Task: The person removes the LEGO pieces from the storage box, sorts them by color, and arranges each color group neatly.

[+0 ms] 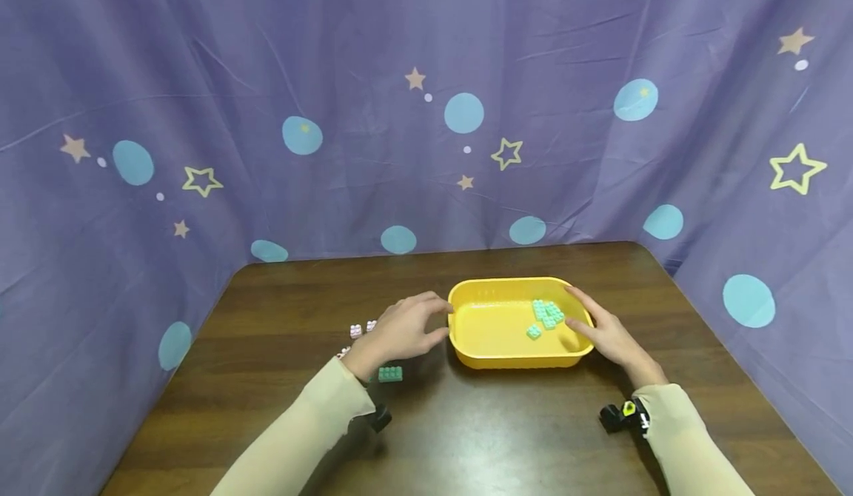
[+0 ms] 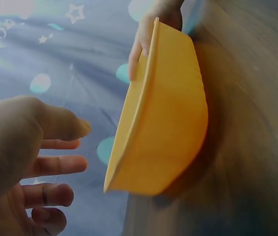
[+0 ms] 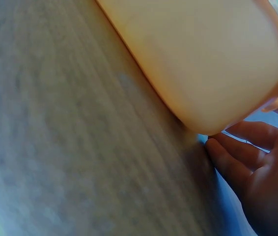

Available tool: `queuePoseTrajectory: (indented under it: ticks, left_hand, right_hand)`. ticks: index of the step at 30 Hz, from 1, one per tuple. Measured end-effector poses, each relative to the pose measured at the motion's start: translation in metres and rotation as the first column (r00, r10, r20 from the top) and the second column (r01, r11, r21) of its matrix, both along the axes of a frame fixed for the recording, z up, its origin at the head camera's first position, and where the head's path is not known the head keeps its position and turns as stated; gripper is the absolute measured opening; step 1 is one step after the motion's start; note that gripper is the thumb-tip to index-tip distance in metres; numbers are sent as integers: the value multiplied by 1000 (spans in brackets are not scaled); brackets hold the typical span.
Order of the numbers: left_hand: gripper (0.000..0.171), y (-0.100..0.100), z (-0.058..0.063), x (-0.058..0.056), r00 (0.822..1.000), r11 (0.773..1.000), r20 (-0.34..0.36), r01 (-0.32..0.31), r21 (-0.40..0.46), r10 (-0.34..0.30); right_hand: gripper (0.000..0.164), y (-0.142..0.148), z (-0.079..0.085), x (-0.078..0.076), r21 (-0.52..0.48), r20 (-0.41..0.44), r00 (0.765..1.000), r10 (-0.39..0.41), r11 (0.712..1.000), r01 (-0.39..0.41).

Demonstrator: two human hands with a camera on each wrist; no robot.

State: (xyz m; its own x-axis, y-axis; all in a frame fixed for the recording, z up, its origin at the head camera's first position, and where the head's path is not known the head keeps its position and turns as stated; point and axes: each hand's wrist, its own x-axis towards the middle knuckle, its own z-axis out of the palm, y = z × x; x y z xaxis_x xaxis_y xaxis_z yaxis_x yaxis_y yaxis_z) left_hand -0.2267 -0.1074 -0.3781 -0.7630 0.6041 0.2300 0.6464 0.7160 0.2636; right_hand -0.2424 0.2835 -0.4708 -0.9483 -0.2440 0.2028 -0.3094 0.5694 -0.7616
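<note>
A yellow plastic tub point(image 1: 493, 361) stands in the middle right of the table in the head view. Several mint-green toy bricks point(image 1: 549, 311) lie inside, toward its right end. My right hand point(image 1: 616, 340) grips that end, thumb over the rim and other fingers along the outer wall; the right wrist view shows those fingertips point(image 3: 217, 147) at the tub's lower corner. At the opposite end, my left hand point(image 1: 406, 329) is held with fingers spread and loosely bent. The left wrist view shows a gap between it and the tub point(image 2: 168, 113), and nothing in its grasp.
Left of the tub, a green brick point(image 1: 390, 374) lies on the wooden table point(image 1: 480, 429), close to the left wrist. Pale pink bricks point(image 1: 356, 330) lie farther back, partly hidden by the left hand. A purple patterned curtain point(image 1: 373, 185) hangs behind the table.
</note>
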Motion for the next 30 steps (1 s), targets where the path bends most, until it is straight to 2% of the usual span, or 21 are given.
queuePoseTrajectory:
  ticks: [8, 16, 21, 30]
  left_hand:
    - [37, 52, 0, -22, 999, 997, 26, 46, -59, -44]
    - [40, 92, -11, -46, 994, 991, 70, 95, -96, -88]
    - [40, 110, -18, -51, 987, 990, 121, 119, -82, -108]
    - [39, 141, -35, -59, 983, 991, 157, 112, -78, -99]
  right_hand:
    - [65, -1, -5, 0, -18, 10, 1000, 3, 1000, -3]
    - [64, 0, -7, -6, -2, -18, 1000, 9, 1000, -9]
    - [64, 1, -5, -5, -2, -24, 1000, 8, 1000, -8]
    - [64, 1, -2, -6, -11, 9, 1000, -12, 1000, 12]
